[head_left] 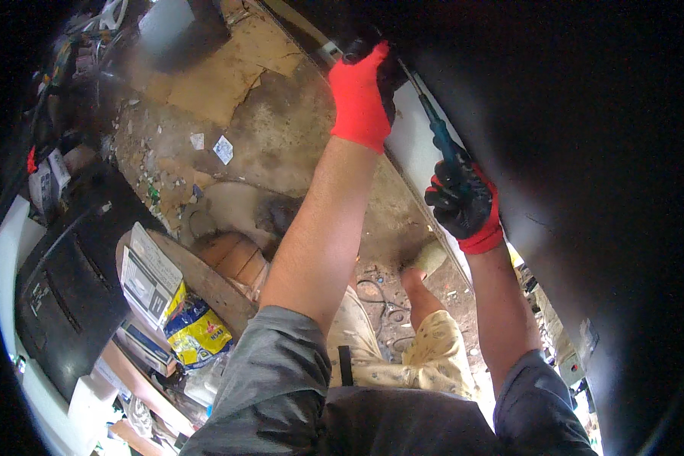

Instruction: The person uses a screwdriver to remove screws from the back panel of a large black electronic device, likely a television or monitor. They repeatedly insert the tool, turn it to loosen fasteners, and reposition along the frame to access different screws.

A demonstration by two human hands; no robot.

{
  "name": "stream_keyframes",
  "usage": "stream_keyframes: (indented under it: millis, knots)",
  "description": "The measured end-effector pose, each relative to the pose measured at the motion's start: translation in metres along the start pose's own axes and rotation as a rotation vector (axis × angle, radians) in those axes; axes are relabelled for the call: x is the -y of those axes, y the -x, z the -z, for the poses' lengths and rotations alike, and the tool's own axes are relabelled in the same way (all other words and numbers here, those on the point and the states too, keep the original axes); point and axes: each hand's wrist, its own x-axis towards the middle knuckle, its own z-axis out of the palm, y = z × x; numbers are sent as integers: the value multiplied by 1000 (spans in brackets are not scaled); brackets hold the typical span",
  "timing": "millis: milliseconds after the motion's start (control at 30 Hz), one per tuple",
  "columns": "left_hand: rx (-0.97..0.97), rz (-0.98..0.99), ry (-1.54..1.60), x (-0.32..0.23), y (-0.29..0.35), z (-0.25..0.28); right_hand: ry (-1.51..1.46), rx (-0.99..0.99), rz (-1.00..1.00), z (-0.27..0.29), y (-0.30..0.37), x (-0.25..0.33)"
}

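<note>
My right hand (467,201), in a red glove with black-coated fingers, is closed around the teal handle of a screwdriver (442,131). The screwdriver's thin shaft points up and left toward my left hand (362,99), which wears a matching glove. That hand is raised at the top, its dark fingers curled against the edge of a large dark panel (555,144). What those fingers grip is lost in shadow. A small pale metal piece (330,52) shows just left of them. Beneath the screwdriver runs a pale strip (422,140) with a long straight edge.
Flattened cardboard (213,76) and scattered scraps lie on the dirty floor (281,129). At lower left are a black ridged panel (76,266), stacked boxes (148,281) and a yellow-and-blue packet (197,332). A thin cable (384,300) lies near my bare leg.
</note>
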Motion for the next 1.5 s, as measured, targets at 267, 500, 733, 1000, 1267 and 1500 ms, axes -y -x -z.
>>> stream_keyframes:
  millis: [267, 500, 733, 1000, 1267, 1500]
  knots:
    - [87, 238, -148, -5, 21, -7, 690, -405, 482, -3, -6, -13]
    - [237, 316, 20, -13, 13, 5, 13, -57, -170, -8, 20, 7]
    - [195, 375, 140, -11, 18, 4, 449, -317, 276, -22, 21, -9]
    - [155, 226, 83, -12, 17, 9, -39, -98, -132, -34, 27, -4]
    - [-31, 160, -127, -13, 37, -23, 261, -392, 423, -30, 17, -20]
    - [52, 235, 111, -12, 27, -13, -118, 21, -56, -30, 32, 0]
